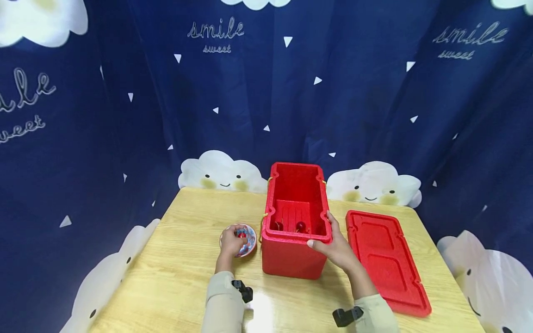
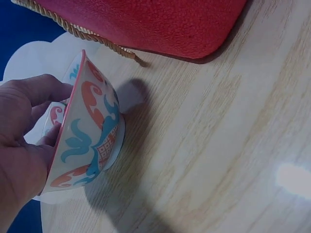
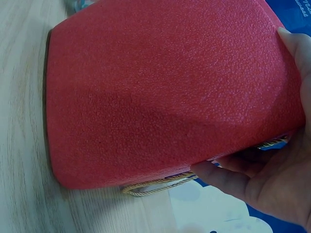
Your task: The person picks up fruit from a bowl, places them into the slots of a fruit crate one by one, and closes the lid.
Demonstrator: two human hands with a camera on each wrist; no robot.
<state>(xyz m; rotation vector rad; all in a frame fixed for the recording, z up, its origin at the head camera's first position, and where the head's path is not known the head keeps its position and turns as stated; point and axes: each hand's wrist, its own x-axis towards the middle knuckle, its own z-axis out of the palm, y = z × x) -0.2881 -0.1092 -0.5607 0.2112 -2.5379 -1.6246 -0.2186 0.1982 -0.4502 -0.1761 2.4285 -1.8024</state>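
Note:
My left hand (image 1: 230, 240) reaches into a small patterned bowl (image 2: 92, 136) on the table left of the box. Its thumb and fingers lie around a shiny red cherry (image 1: 242, 235); the bowl wall hides the fingertips in the left wrist view, so I cannot tell whether they pinch it. With my right hand (image 1: 336, 245) I grip the near right corner of an open red box (image 1: 293, 259), thumb at the front rim, fingers along its right side. Inside, at the near end, are a dark red cherry (image 1: 300, 226) and another cherry (image 1: 278, 225), with stems.
A red lid (image 1: 387, 259) lies flat on the wooden table (image 1: 175, 268), right of the box. Gold cord (image 3: 155, 187) hangs along the box's sides. Behind the table stands a dark blue curtain (image 1: 250, 92) with clouds and white triangles.

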